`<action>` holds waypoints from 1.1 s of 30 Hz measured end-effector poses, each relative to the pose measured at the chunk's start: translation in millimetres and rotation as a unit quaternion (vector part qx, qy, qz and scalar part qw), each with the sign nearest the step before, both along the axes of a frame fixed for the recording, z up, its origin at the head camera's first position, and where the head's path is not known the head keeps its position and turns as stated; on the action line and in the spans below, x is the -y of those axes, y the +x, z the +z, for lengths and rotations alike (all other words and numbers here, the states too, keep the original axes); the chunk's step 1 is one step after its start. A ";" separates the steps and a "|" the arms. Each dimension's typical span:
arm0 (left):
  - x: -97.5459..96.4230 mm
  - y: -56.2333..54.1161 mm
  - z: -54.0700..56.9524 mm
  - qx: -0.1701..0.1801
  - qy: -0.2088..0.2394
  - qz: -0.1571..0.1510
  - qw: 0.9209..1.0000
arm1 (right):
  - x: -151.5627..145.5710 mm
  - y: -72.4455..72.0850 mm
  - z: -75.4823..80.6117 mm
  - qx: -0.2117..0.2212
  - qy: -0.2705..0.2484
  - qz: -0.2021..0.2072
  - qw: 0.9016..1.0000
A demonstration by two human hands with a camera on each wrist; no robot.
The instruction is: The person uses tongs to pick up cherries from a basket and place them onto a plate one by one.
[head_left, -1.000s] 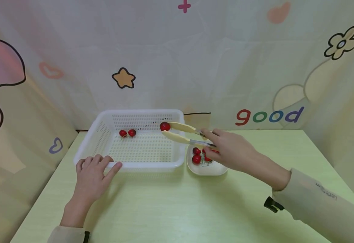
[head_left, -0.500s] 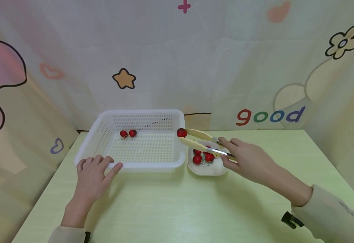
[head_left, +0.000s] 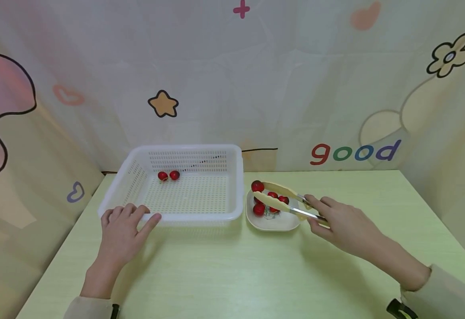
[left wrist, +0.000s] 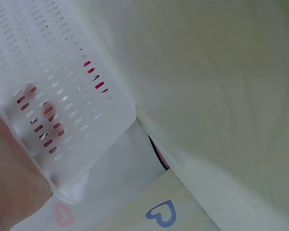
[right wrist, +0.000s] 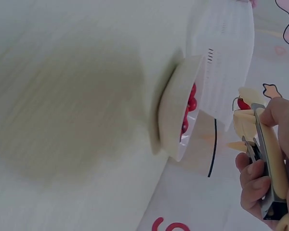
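My left hand (head_left: pixel 121 235) grips the front left rim of the white plastic basket (head_left: pixel 200 216); its fingers show through the slots in the left wrist view. Two red cherries (head_left: pixel 174 175) lie inside at the back left. In my right hand (head_left: pixel 345 226) is a pair of tongs (head_left: pixel 270 200) with cream tips and metal arms. Between the tips is a dark red cherry (head_left: pixel 257 185), its thin stem visible in the right wrist view. The tongs are over the small white dish (head_left: pixel 274 226), where several more cherries (head_left: pixel 259 209) lie, partly hidden by the tongs.
The dish stands just right of the basket on the pale green table (head_left: pixel 224 270). Behind them hangs a printed curtain (head_left: pixel 216 88), close to the table's back edge.
My right hand has moved right and towards me, carrying the tongs and cherry from over the basket to over the dish. The left hand stays on the basket rim.
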State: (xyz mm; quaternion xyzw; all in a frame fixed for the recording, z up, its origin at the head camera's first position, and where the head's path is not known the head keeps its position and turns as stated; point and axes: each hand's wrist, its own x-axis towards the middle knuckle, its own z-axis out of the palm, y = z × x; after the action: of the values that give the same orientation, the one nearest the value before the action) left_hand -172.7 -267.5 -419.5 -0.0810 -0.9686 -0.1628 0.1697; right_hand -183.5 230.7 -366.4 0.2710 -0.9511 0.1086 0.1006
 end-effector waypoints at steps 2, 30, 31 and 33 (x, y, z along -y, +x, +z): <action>0.1 0.1 -0.1 0.001 0.000 0.000 1.000 | -4.1 1.0 -5.3 -0.001 -0.001 0.003 1.000; -0.2 0.1 -0.5 -0.003 0.003 0.000 1.000 | -13.0 -3.5 -26.4 -0.020 0.062 0.073 0.995; -0.2 0.2 -0.7 -0.004 0.003 0.000 1.000 | -12.9 -3.4 -26.6 -0.020 0.062 0.072 0.995; -0.2 0.2 -1.0 -0.006 0.003 -0.001 1.000 | -12.5 -3.1 -27.0 -0.020 0.061 0.070 0.995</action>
State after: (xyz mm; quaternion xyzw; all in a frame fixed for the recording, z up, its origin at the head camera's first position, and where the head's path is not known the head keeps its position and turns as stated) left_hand -172.5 -267.3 -420.5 -0.0820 -0.9670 -0.1655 0.1753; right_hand -186.5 243.2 -393.4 0.3445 -0.9325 0.0519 0.0947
